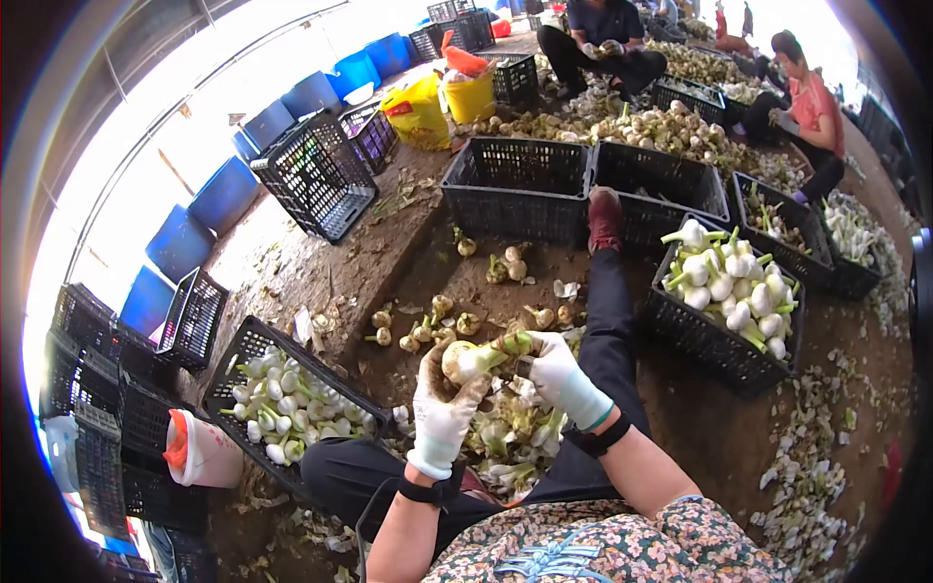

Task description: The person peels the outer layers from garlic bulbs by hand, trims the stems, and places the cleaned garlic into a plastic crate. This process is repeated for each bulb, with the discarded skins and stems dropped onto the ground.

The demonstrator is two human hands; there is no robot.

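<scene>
A garlic bulb [459, 361] with a thick green stem [512, 343] is held up between my two gloved hands. The fingers of my left hand [442, 396], in a dirty white glove, curl round the bulb from the left and below. My right hand [564, 377] grips the stem end; whether a small tool is also in it I cannot make out. Peelings and leaf scraps [510, 428] lie heaped beneath the hands. Several untrimmed garlic bulbs [439, 307] are scattered on the ground just beyond.
A black crate of white garlic [292, 403] stands at left, another crate of garlic [724, 282] at right. Two black crates [515, 199] stand ahead beside my outstretched foot [604, 216]. Farther off are a garlic pile [671, 131] and seated people [816, 107]. A white bucket [209, 457] stands left.
</scene>
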